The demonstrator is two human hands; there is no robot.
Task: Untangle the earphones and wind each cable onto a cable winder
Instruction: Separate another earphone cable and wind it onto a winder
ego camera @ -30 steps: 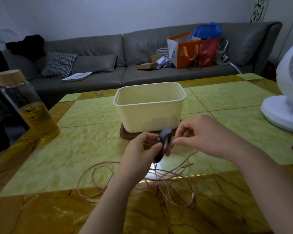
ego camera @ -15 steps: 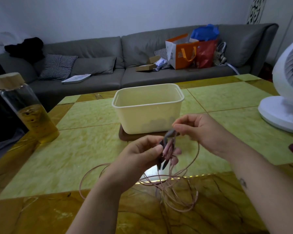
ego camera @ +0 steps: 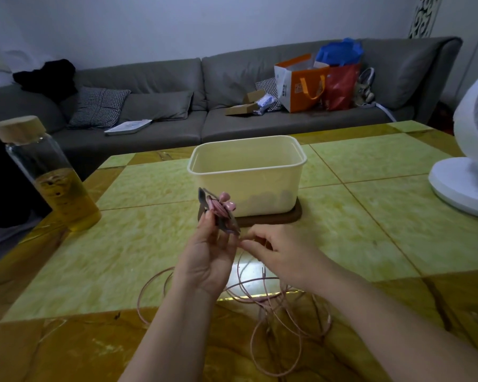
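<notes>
My left hand [ego camera: 209,253], palm up, holds a dark grey cable winder [ego camera: 218,213] upright in front of the cream tub. Pink earbuds [ego camera: 226,203] and a few turns of pink cable sit on the winder. My right hand [ego camera: 279,253] is just to the right and lower, its fingertips pinching the pink cable [ego camera: 262,301] near the winder's lower end. The rest of the cable lies in loose tangled loops on the table below both hands.
A cream plastic tub [ego camera: 247,177] stands on a dark wooden board [ego camera: 271,217] mid-table. A glass bottle [ego camera: 47,175] of yellow liquid stands at the left, a white fan [ego camera: 467,164] at the right. A grey sofa [ego camera: 177,106] with bags lies behind.
My left hand has turned palm up and raised the winder in front of the tub. My right hand has dropped from above the winder to below it, still with the cable.
</notes>
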